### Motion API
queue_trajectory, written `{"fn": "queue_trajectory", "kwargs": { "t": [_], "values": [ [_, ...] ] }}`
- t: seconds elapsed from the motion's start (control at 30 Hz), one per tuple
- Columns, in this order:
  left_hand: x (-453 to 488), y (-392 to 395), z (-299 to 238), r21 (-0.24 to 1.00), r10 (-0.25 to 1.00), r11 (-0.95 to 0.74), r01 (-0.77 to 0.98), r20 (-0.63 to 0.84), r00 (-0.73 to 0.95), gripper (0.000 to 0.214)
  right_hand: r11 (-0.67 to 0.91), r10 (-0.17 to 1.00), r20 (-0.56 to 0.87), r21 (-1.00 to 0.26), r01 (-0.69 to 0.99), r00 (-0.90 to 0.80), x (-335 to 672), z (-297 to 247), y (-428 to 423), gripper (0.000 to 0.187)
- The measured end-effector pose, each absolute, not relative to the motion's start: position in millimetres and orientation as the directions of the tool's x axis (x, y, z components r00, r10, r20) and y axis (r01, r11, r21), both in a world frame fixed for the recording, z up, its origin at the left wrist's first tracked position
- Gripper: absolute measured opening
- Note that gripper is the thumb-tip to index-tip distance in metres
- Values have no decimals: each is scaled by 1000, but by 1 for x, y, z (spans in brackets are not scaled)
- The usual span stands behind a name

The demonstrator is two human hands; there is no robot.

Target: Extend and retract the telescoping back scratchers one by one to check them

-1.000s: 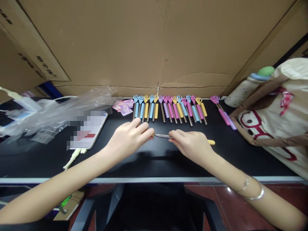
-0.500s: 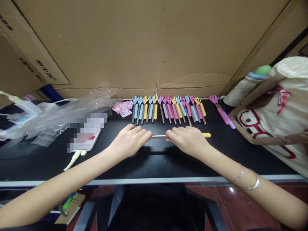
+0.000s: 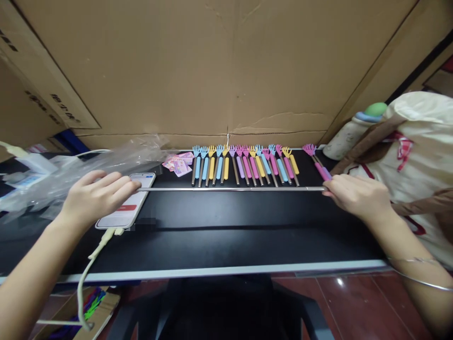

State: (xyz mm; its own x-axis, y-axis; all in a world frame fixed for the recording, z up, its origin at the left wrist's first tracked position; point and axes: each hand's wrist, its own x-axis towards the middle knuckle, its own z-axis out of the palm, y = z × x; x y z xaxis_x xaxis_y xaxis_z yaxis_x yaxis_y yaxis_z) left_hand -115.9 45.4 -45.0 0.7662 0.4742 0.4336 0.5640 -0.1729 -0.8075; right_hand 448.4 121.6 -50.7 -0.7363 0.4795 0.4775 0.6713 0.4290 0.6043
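Observation:
Between my hands stretches the thin metal rod of a telescopic back scratcher (image 3: 230, 189), held level above the black desk. My left hand (image 3: 101, 191) is closed round one end, in front of the phone. The other end sits in the closed fist of my right hand (image 3: 359, 196), beside the cloth bag. My fingers cover both ends of the tool. Behind the rod lies a row of short back scratchers (image 3: 246, 165) with blue, yellow, pink and purple grips, their claws toward the cardboard. Apart from that row, a pink back scratcher (image 3: 318, 165) lies by my right hand.
A phone (image 3: 132, 208) with a cable and a clear plastic bag (image 3: 130, 153) lie at the left. Small pink cards (image 3: 179, 164) are beside the row. On the right stand a bottle (image 3: 348, 134) and a cream cloth bag (image 3: 424, 156). Cardboard (image 3: 226, 71) walls the back.
My hands have moved far apart, left and right. The back scratcher's rod, short between my fists before, is now drawn out long. The yellow grip seen past my right hand is now hidden.

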Motion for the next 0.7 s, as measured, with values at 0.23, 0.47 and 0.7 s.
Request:
{"fn": "queue_trajectory", "kwargs": {
  "t": [0.23, 0.47, 0.7],
  "values": [
    [-108, 47, -47, -705, 555, -339, 623, 385, 738, 21, 407, 559, 450, 583, 703, -696, 447, -44, 114, 51],
    [-105, 34, -40, -676, 526, -403, 617, 380, 761, 20, 353, 596, 473, 572, 741, -649, 466, -46, 109, 56],
    [-97, 37, -37, -724, 527, -278, 632, 434, 730, 14, 415, 727, 346, 466, 781, -593, 445, -61, 123, 47]
  ]
}}
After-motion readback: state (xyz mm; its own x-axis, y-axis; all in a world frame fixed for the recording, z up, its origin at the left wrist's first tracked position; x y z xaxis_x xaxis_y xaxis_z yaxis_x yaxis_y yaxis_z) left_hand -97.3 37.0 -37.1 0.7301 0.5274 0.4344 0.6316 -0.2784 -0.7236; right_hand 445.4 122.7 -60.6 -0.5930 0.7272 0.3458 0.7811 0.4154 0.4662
